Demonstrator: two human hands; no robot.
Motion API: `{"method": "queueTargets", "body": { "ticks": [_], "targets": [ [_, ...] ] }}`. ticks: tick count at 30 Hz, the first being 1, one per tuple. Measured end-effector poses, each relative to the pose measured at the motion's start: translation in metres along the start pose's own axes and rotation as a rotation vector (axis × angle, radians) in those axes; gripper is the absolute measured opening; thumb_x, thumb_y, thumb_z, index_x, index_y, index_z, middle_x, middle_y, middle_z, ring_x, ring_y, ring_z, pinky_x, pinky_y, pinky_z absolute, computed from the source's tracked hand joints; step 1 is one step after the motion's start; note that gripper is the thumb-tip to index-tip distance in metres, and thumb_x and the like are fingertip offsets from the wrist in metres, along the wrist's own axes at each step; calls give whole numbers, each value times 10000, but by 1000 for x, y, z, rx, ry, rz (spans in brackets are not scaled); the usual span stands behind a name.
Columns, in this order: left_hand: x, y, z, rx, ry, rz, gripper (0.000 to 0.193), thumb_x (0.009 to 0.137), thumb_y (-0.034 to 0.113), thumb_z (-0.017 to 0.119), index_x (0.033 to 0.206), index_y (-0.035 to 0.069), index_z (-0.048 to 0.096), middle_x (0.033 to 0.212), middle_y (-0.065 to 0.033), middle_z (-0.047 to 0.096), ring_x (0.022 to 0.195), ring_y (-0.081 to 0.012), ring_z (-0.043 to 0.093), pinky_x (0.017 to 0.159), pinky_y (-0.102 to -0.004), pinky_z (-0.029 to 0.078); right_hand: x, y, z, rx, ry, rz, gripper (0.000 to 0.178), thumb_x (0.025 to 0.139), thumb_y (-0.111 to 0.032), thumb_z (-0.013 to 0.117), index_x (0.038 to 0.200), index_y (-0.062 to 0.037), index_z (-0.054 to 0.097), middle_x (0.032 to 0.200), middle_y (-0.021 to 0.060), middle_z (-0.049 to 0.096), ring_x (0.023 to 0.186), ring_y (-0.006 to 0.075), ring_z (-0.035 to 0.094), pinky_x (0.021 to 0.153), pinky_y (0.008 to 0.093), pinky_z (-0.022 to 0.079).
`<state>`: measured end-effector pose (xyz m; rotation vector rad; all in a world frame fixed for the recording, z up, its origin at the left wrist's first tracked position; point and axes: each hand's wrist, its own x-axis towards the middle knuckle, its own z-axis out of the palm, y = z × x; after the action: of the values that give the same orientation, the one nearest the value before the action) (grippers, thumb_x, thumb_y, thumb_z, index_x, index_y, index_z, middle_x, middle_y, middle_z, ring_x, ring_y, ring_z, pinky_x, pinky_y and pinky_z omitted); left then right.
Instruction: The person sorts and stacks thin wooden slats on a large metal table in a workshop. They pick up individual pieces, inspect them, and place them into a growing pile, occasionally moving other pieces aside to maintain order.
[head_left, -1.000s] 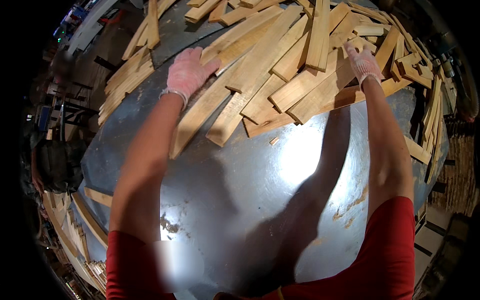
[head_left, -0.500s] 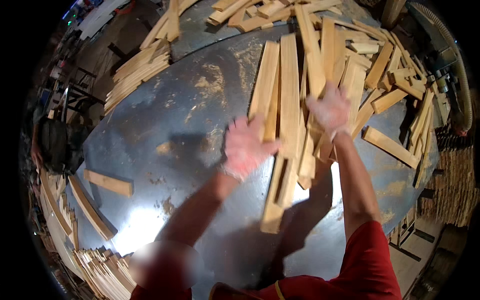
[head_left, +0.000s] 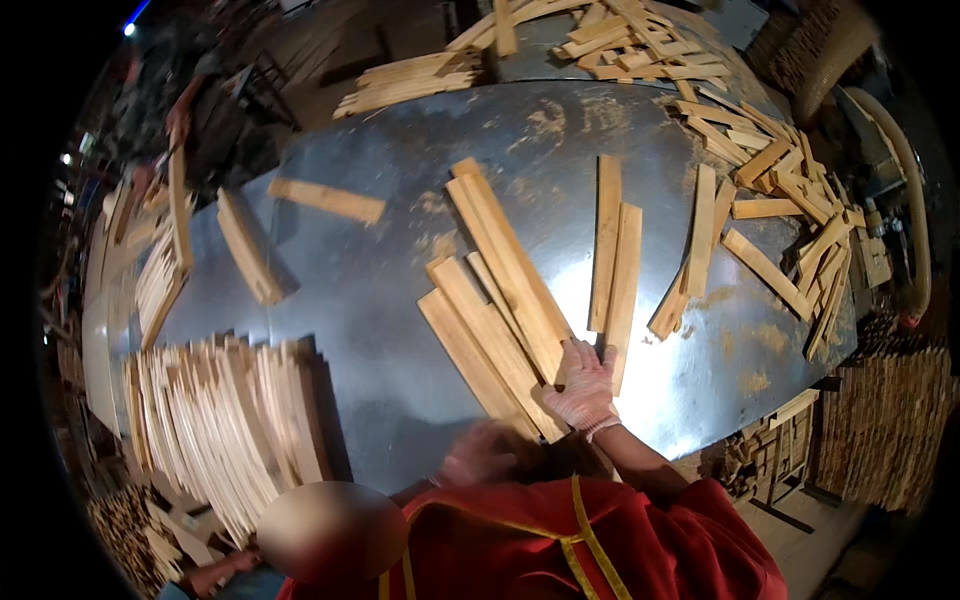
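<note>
One gloved hand, the right hand (head_left: 584,388), is positioned at the near end of a fanned group of wooden strips (head_left: 505,270), which lies on the metal table (head_left: 385,275) directly in front of the person. The right forearm (head_left: 645,462) extends from the lower right, up and to the left, to the wrist. The back of the hand is visible, and its fingers point away from the body. These fingers are extended and slightly spread, with the thumb side turned toward the group and touching the near end of the longest strip. The left hand (head_left: 480,455) is located lower, close to the front of the red shirt (head_left: 500,515), beside the near ends of the leftmost strips. It is blurred; whether its fingers are spread, pressed together or pinching cannot be told. The strips in the group run up and to the left from the hands. Two separate strips (head_left: 622,290) lie side by side just right of the group; the near end of one reaches the right fingers, but contact cannot be confirmed. A row of stacked strips (head_left: 235,420) stands to the left, well apart from the right hand.
</note>
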<state>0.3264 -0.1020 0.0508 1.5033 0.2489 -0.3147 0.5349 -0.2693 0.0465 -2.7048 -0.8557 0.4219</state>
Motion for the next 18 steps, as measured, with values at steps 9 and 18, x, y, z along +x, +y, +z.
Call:
{"method": "queueTargets", "body": {
  "ticks": [9, 18],
  "targets": [
    [-154, -37, -18, 537, 422, -63, 602, 893, 264, 823, 1445, 170, 605, 1427, -186, 617, 1283, -386, 614, 1075, -441, 518, -98, -58, -6, 603, -114, 164, 696, 840, -215, 748, 1459, 45, 568, 1375, 257, 666, 1246, 345, 674, 1076, 393, 522],
    [-201, -62, -22, 651, 632, -89, 604, 897, 352, 729, 1426, 95, 590, 1488, -234, 558, 1321, -436, 572, 1082, -481, 501, 71, -35, -245, 809, 605, -161, 396, 1065, -363, 600, 1279, -31, 573, 1158, 42, 570, 1022, 169, 526, 905, 325, 457]
  ]
}}
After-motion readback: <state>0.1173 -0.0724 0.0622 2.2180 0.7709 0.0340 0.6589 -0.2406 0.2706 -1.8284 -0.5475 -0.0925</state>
